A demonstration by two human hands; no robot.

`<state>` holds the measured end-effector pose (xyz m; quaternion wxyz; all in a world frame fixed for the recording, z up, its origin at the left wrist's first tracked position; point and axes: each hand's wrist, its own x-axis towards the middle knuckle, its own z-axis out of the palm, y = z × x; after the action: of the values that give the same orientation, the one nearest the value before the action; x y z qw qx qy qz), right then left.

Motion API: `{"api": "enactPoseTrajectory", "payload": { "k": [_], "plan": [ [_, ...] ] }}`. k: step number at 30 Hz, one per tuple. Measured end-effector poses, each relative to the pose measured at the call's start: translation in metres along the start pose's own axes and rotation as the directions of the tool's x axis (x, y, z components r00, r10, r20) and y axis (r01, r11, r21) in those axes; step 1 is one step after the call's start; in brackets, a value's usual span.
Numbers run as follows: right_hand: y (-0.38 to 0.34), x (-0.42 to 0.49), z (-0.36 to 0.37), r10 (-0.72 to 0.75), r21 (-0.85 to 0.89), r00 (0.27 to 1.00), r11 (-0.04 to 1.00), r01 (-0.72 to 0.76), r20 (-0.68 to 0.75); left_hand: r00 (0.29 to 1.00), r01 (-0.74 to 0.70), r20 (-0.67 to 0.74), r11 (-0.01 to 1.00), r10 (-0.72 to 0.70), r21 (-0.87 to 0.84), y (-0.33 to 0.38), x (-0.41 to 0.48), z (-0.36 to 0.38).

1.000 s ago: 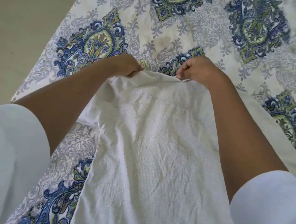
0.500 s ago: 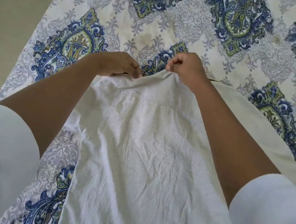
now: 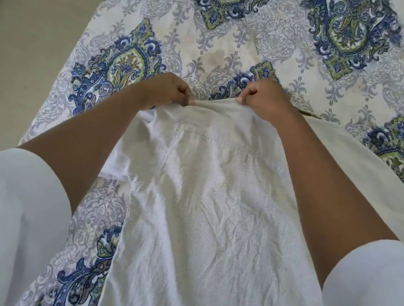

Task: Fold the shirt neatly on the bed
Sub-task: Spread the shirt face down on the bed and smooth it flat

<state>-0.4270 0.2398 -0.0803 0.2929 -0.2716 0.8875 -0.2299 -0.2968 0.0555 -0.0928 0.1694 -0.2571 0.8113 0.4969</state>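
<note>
- On the bed, whose cover is printed with blue and green medallions, a white shirt lies spread lengthwise, from the bottom of the view up to the hands.
- The shirt is creased, and a stitched seam crosses it just below its far edge.
- The left hand has its fingers curled, with thumb and fingers pinching the far edge of the shirt at its left end.
- The right hand is curled too and pinches the same edge a little to the right.
- Between the two hands the edge is raised into a narrow ridge of cloth, lifted slightly off the cover.
- A pale flap of the shirt runs out under the right forearm toward the right edge of the view; what part of the shirt it is cannot be told.
- A smaller fold of cloth sticks out under the left forearm.
- The person's own white sleeves fill the lower corners.
- A beige floor shows left of the bed.
</note>
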Motion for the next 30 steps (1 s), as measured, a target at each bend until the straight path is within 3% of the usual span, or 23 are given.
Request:
{"api": "enactPoseTrajectory", "payload": {
  "k": [2, 4, 6, 8, 10, 13, 15, 19, 22, 24, 27, 30],
  "plan": [
    [-0.004, -0.001, 0.004, 0.011, -0.145, 0.993, 0.989, -0.028, -0.115, 1.0, -0.024, 0.004, 0.999, 0.024, 0.032, -0.001, 0.001, 0.005],
    [-0.004, -0.006, 0.016, -0.089, -0.34, 0.962, 0.94, -0.005, -0.26, 1.0, -0.025, 0.003, 0.999, 0.025, 0.037, -0.004, 0.001, 0.006],
    [-0.004, -0.021, 0.038, -0.277, -0.445, 0.844, 0.894, 0.051, -0.46, 1.0, -0.017, -0.013, 1.0, 0.017, 0.017, -0.008, 0.002, 0.006],
    [-0.01, -0.043, 0.073, -0.408, -0.432, 0.733, 0.885, 0.171, -0.544, 0.999, -0.019, -0.041, 1.0, 0.02, 0.015, -0.009, 0.002, 0.008],
    [-0.015, -0.065, 0.119, -0.464, -0.43, 0.78, 0.859, 0.279, -0.419, 0.997, -0.02, -0.072, 0.999, 0.022, 0.036, -0.01, 0.003, 0.01],
    [-0.011, -0.097, 0.167, -0.413, -0.388, 0.892, 0.864, 0.319, -0.185, 0.994, -0.016, -0.103, 0.999, 0.021, 0.049, -0.006, 0.003, 0.016],
    [-0.003, -0.115, 0.179, -0.477, -0.421, 0.871, 0.818, 0.393, -0.113, 0.989, -0.009, -0.15, 0.998, 0.018, 0.061, -0.004, 0.002, 0.02],
    [0.003, -0.135, 0.173, -0.645, -0.407, 0.76, 0.675, 0.615, 0.08, 0.965, 0.001, -0.26, 0.995, 0.025, 0.099, -0.004, 0.0, 0.026],
    [0.006, -0.107, 0.15, -0.538, -0.397, 0.842, 0.783, 0.479, -0.045, 0.991, -0.01, -0.129, 0.99, 0.029, 0.144, -0.004, -0.009, 0.017],
    [0.01, -0.097, 0.144, -0.485, -0.449, 0.872, 0.793, 0.412, -0.058, 0.999, 0.009, -0.052, 0.978, 0.002, 0.207, -0.006, -0.014, 0.008],
    [0.019, -0.115, 0.159, -0.572, -0.517, 0.819, 0.688, 0.509, 0.045, 0.983, 0.088, -0.178, 0.957, -0.04, 0.275, -0.013, -0.015, 0.011],
    [0.028, -0.152, 0.168, -0.643, -0.467, 0.739, 0.601, 0.649, 0.2, 0.932, 0.127, -0.362, 0.956, -0.024, 0.264, -0.013, -0.017, 0.03]
  ]
}}
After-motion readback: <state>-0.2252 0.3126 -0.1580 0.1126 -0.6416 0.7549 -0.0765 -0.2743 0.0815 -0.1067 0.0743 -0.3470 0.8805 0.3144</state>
